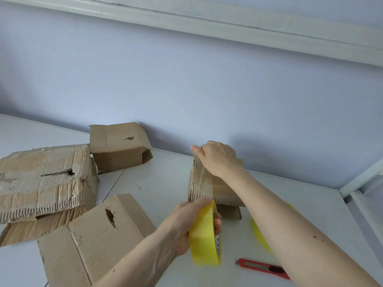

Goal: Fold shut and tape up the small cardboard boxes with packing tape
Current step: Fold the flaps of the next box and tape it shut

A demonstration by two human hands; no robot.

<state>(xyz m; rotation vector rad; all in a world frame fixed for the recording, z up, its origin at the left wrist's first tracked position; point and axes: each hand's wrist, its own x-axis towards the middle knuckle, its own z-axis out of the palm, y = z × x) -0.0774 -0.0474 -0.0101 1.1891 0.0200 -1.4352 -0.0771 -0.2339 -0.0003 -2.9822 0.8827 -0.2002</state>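
1. Your right hand [217,158] lies over the top of the small cardboard box [204,187] near the middle of the worktop [161,183], fingers curled over its far edge and pressing it down, so the top looks folded shut.
2. Your left hand [186,222] grips the yellow tape roll [204,237] just in front of that box, thumb over the rim and fingers through the core. The roll's top edge is at the box's near face. I judge you are laying or about to lay a strip up that face; no clear strip shows, so I cannot tell how much is stuck down.
3. A flap [229,212] shows under the box's near bottom edge, so the underside may be unsealed.
4. The box stands with its long axis running up and slightly away from you, the corrugated face turned left. The roll stands on edge, its axle lying left to right.
5. Left to do, by my reading: three more boxes wait at the left, the torn large box [45,179], the far box [120,146] with an open end, and the near box [91,239].
6. A second yellow roll [259,233] lies behind your right forearm, and a red utility knife [259,267] lies near the front edge for cutting.
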